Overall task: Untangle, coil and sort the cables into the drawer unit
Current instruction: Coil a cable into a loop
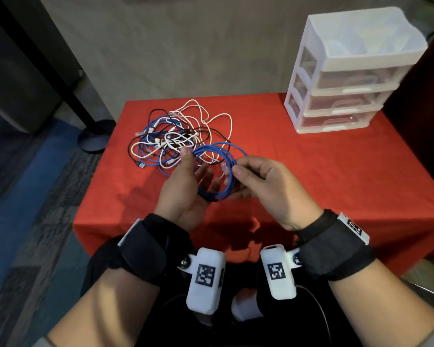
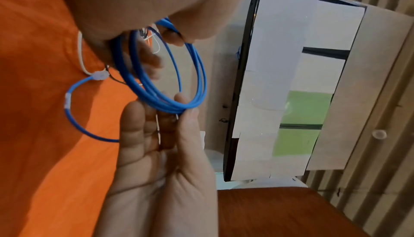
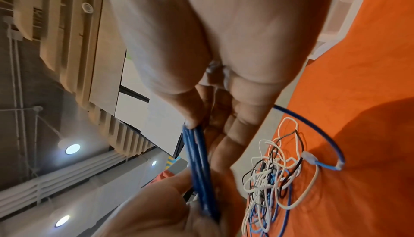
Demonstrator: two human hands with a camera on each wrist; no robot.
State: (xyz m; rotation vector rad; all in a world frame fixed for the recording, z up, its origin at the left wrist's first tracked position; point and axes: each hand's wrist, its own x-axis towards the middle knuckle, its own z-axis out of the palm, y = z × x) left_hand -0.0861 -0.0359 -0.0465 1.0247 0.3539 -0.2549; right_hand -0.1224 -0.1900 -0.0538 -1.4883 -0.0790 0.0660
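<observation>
**Blue coil held between both hands, loose tail running off to the pile**

You have the blue cable wound into a ring of several loops, and it hangs in the air between your two hands, just above the red cloth. The ring stands roughly on edge, its flat face turned toward you and its bottom arc lowest.

Your left hand is palm-up and turned inward. From the left wrist view its fingers lie fairly straight, with the thumb closed down on the bundle of loops, so it is pinching the coil at its near-left side. Your right hand comes in from the other side with thumb and forefinger curled on the strands at the ring's right edge. Both hands are therefore gripping the same coil, touching it on opposite sides.

What the next move seems to turn on is the tail. One blue strand leaves the ring and arcs away from your right hand, ending in a clear plug that lies on the cloth beside the tangled pile. That pile sits just beyond your left hand, so the left is nearer to it; whether the tail is caught in the pile I cannot tell.

The drawer unit stands well apart, beyond and to the right of your right hand, all three drawers closed. I judge the right hand better placed to carry the coil there.
</observation>
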